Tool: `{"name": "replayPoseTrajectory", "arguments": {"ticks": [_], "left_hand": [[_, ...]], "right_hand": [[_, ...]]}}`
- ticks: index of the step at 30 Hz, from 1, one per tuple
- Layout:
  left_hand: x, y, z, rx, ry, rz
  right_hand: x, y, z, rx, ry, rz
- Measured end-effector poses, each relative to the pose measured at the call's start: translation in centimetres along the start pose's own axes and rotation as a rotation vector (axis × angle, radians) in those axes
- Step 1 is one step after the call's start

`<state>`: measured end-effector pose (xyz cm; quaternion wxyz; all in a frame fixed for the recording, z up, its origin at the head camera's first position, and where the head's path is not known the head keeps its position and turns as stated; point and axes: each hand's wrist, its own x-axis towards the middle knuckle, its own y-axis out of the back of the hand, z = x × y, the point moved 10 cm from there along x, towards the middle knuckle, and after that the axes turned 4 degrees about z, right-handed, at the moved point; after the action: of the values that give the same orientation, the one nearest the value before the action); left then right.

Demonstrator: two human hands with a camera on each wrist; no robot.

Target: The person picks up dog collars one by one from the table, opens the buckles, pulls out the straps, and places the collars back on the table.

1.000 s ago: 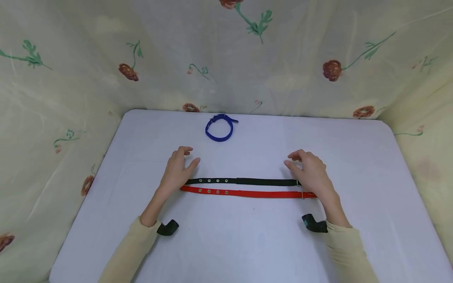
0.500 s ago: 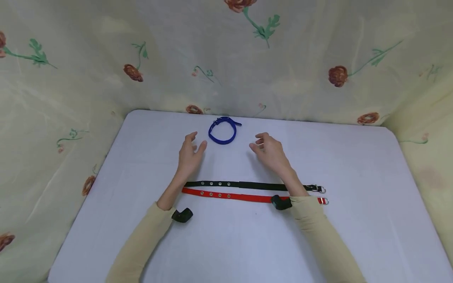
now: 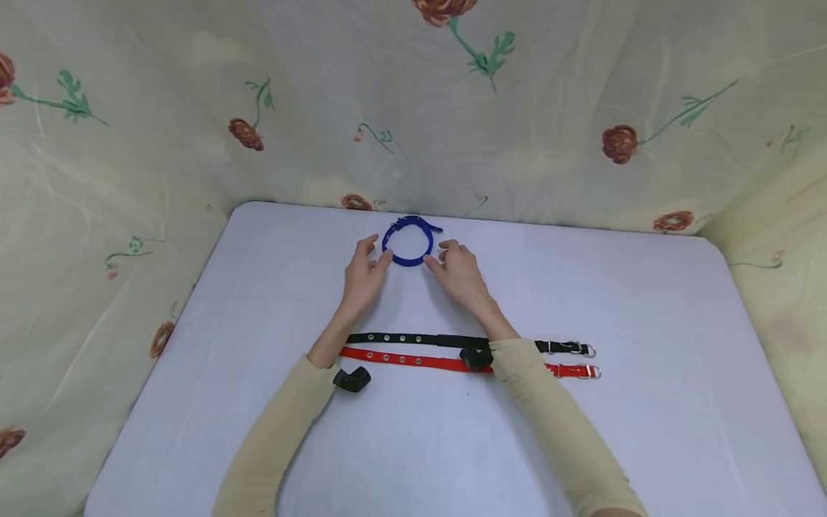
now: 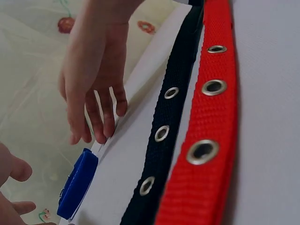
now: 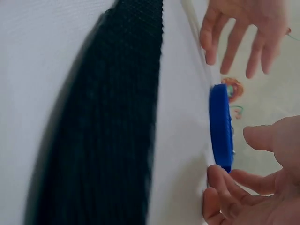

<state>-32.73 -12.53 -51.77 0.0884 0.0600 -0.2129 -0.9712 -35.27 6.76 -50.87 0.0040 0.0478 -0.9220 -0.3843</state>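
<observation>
Blue collar: I see the blue collar (image 3: 408,263) standing on its edge, a rounded loop of deep blue band, with small metal fittings on its far side and a loose tail pointing off to the right. I judge it fastened, which would explain why it keeps its round form.
Left grip: the left grip (image 3: 365,278) is at the collar's left, thumb and fingers apart. I can't tell whether the thumb touches the band.
Right grip: the right grip (image 3: 461,274) mirrors it at the collar's right, also spread, nothing pinched that I can make out; contact is unclear to me.
Hand spacing: I take the matched placing as a way to get at both sides of the collar.
Black strap: the black strap (image 3: 452,340) lies nearer the person than the collar, stretched straight.
Red strap: the red strap (image 3: 433,362), farther from the collar, runs alongside, eyelets likewise leftward; I'd guess they are lined up for neatness.
Surface: the white surface (image 3: 646,309) extends around the collar.
</observation>
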Motion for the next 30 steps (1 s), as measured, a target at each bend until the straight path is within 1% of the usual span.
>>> {"name": "replayPoseTrajectory", "arguments": {"ticks": [3, 5, 9, 13, 17, 21, 25, 30], "left_hand": [[0.3, -0.4, 0.1, -0.001, 0.020, -0.007], [0.4, -0.7, 0.1, 0.001, 0.037, -0.012], [0.6, -1.0, 0.2, -0.007, 0.057, -0.029], [0.6, -1.1, 0.3, -0.019, 0.066, -0.028], [0.3, -0.9, 0.1, -0.033, 0.095, 0.009], [-0.2, -0.7, -0.4, -0.059, 0.156, 0.028], [-1.0, -0.6, -0.8, -0.075, 0.225, 0.009], [-2.5, -0.4, -0.9, -0.052, 0.264, -0.029]], "right_hand": [[0.4, -0.2, -0.1, 0.013, -0.008, 0.036], [0.6, -0.3, -0.3, 0.004, -0.015, 0.057], [0.9, -0.4, -0.7, -0.052, -0.030, 0.077], [0.9, -0.6, -0.9, -0.110, -0.043, 0.072], [0.7, -0.8, -0.9, -0.120, -0.059, 0.045], [0.2, -0.9, -1.1, -0.076, -0.059, 0.031], [-0.7, -0.6, -1.4, -0.009, -0.039, 0.032], [-2.0, -0.3, -1.9, 0.041, 0.007, 0.013]]}}
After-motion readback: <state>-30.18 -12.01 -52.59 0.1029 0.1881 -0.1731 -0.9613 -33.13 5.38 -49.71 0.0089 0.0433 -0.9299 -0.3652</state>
